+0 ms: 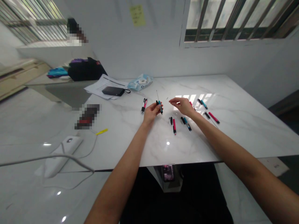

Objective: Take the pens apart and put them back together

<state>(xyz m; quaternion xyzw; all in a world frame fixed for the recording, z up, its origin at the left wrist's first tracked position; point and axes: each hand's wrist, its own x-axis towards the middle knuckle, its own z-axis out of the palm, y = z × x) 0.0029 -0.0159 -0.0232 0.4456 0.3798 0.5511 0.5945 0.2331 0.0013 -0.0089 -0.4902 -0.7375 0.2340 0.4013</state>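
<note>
My left hand (151, 112) is closed on a blue and black pen (160, 107) and a black pen part beside it. A thin refill (157, 95) points up from there. To its right, my right hand (183, 106) hovers with thumb and fingertips together; whatever they hold is too small to make out. A tiny piece (167, 98) lies close to those fingertips. Nearer to me are a red pen barrel (174, 126) with a black part (171, 120), and a blue pen barrel (187, 123) with a black part. Two pens (144, 105) lie left of my left hand.
At right lie a blue barrel (204, 104) and a red barrel (213, 117) with black parts. Behind are papers (95, 86), a black pouch (113, 91) and a blue-white packet (140, 82). A white power strip (63, 155) with cables is at front left.
</note>
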